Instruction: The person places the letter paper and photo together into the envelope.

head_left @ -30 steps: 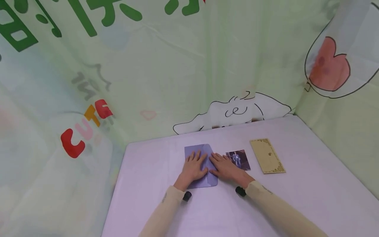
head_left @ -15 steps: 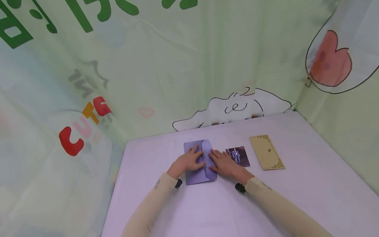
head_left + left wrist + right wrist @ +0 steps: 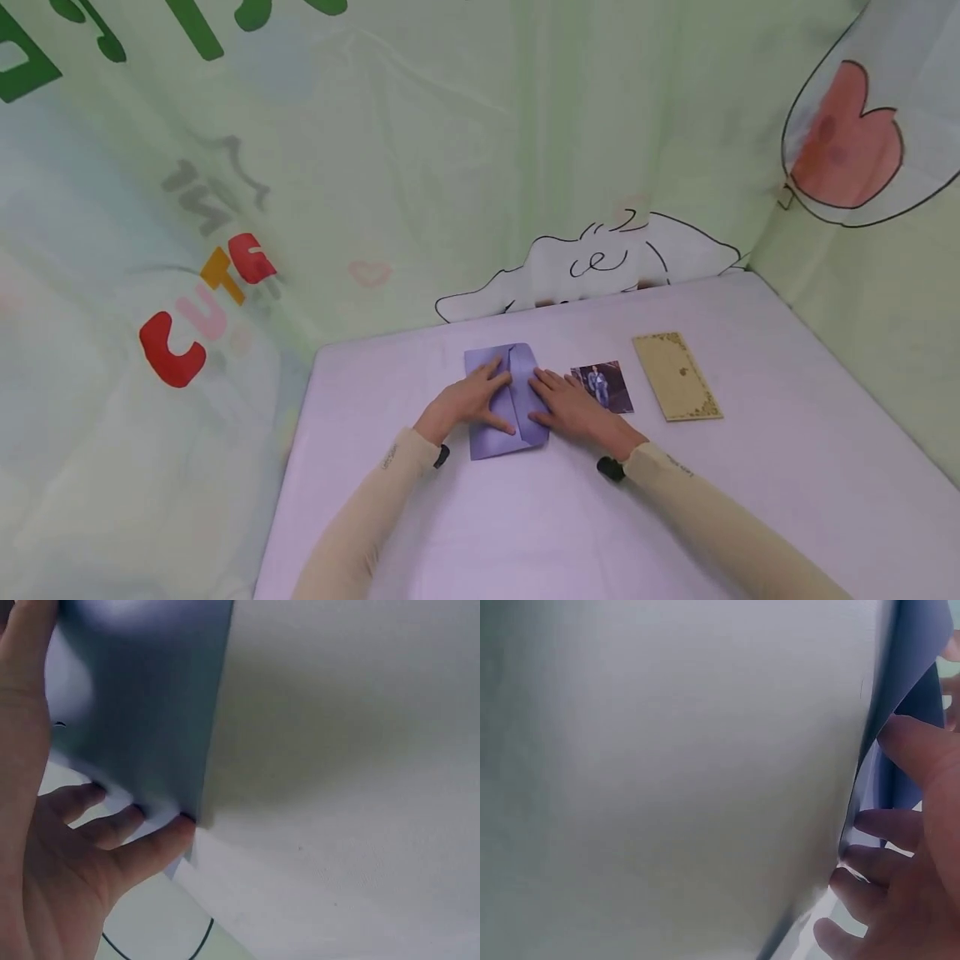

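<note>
A purple envelope (image 3: 521,385) lies on the table in the head view, its long flap along the right side. Over its left part is my left hand (image 3: 467,400), fingers spread and thumb stretched toward the flap's edge. My right hand (image 3: 573,410) rests with extended fingers on the flap's right side. In the left wrist view, fingertips of the left hand (image 3: 71,874) touch the far edge of the envelope (image 3: 142,705). The right wrist view has the right hand's fingers (image 3: 907,746) along the flap (image 3: 919,637), which stands slightly raised.
Just right of the right hand lies a small photo (image 3: 609,388), partly covered by its fingers. A tan card with brown ornament (image 3: 678,379) lies farther right. The table (image 3: 480,525) has a pale lilac cover, with printed curtains (image 3: 450,167) behind and at the sides.
My left hand has moved left off the middle of the envelope, exposing the flap's edge. The right hand stays on the right side. The head view has tilted slightly down.
</note>
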A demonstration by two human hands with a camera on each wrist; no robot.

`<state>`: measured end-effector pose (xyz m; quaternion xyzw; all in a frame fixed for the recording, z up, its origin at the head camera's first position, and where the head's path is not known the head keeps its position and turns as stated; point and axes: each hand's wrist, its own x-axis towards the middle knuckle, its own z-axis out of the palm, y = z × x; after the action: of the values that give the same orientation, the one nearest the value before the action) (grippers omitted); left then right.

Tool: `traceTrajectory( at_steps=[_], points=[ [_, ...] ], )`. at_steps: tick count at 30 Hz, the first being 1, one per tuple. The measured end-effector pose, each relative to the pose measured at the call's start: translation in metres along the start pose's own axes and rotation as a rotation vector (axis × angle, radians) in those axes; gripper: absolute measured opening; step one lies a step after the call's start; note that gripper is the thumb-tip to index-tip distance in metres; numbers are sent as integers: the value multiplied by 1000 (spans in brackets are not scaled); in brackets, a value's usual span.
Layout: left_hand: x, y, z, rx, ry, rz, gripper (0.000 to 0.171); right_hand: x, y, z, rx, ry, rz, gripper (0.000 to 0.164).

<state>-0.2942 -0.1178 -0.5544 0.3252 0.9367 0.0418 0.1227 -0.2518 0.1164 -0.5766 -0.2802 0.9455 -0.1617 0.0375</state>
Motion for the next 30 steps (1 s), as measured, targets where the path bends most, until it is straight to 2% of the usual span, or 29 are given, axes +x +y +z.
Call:
traceTrajectory(
  at_steps=[4,11,18,26,30],
  points=[
    [-1,2,-4,3,-4,-33,92,4,-2,-4,16,33,-18,65],
    [-1,3,-3,-20,-11,-19,91,4,-2,-4,68,64,4,61],
    [-1,2,0,-36,-21,-33,91,-5,11,-9,72,139,6,56],
    [-2,4,-2,-52,-14,-21,88,-20,25,-16,75,132,65,52],
    [-3,5,-3,-63,-14,-19,86,-26,32,-17,78,164,53,50]
  ],
)
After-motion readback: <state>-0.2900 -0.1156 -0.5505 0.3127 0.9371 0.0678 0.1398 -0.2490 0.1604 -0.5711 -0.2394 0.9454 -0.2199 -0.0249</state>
